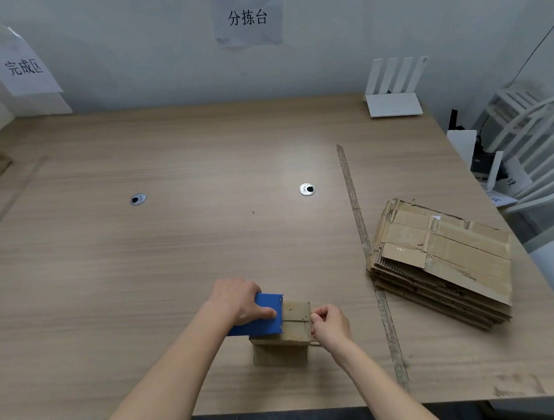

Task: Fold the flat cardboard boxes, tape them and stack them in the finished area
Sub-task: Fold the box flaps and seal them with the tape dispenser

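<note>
A small folded cardboard box (293,326) stands upright near the table's front edge, its top flaps closed. My left hand (238,302) grips a blue tape dispenser (264,318) that rests on the left part of the box top. At the box's right top edge my right hand (330,326) has its fingers curled and pinches something thin there, seemingly the tape end. A stack of flat cardboard boxes (443,263) lies to the right.
The wooden table (175,246) has two round cable holes (307,189). A tape strip (362,238) runs front to back left of the flat stack. A white router (393,104) stands at the back right, a paper sign (25,66) at the back left, white chairs off the right edge.
</note>
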{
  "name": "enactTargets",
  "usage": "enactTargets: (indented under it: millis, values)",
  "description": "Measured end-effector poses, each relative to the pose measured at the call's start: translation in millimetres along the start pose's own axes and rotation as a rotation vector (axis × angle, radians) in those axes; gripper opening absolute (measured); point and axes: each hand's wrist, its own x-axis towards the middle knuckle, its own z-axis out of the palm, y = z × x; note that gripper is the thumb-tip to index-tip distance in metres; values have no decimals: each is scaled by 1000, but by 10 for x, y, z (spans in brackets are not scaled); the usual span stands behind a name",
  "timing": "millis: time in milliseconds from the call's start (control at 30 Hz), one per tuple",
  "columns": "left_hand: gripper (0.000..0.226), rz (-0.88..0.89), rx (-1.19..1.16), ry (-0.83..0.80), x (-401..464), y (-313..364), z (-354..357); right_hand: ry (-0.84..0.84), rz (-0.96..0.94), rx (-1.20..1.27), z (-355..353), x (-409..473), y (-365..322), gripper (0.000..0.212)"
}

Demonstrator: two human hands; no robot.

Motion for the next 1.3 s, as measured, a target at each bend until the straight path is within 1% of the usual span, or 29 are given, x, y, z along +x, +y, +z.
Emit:
enactTargets:
  millis: [100, 167, 300, 433, 567, 667, 833, 1000, 1067, 1100, 1133, 1167, 1200, 1267, 1300]
  values:
    - [60, 3, -11, 27, -4, -10, 5, 19, 77, 111, -84, -140, -132, 6]
    - [61, 1, -29, 44, -12, -26, 23, -4, 126, 162, -132, -192, -183, 11]
    - [60, 8, -54, 76, -45, -58, 39, -31, 95, 164, -140, -170, -170, 13]
    - [60, 10, -50, 79, -53, -5, 45, -47, 93, 197, -197, -148, -155, 26]
    - [60, 8, -28, 85, -35, 66, 38, -120, 111, 193, -215, -132, -83, 24]
    - [59, 5, -33, 63, -29, 72, 31, -110, 116, 230, -223, -139, -48, 28]
    - [61, 7, -36, 63, -28, 75, 35, -66, 117, 264, -185, -135, -39, 21]
    - [60, 26, -70, 81, -51, 16, 65, -41, 94, 223, -114, -133, 25, 20]
    - [59, 35, -92, 90, -66, -3, 70, -14, 98, 213, -95, -145, 36, 8]
    - [59, 38, -99, 94, -73, -13, 71, -4, 95, 192, -79, -113, 65, 23]
    - [59, 40, -105, 97, -82, -22, 71, 11, 80, 159, -58, -68, 105, 49]
    - [59, 41, -112, 100, -89, -33, 71, 25, 60, 142, -76, -59, 117, 63]
    - [59, 44, -119, 102, -98, -43, 75, 45, 36, 125, -74, -52, 124, 62]
    - [60, 51, -131, 104, -105, -53, 79, 74, -26, 100, -63, -129, 54, 43]
    - [60, 51, -136, 105, -105, -54, 79, 62, -60, 87, -51, -181, 7, 41]
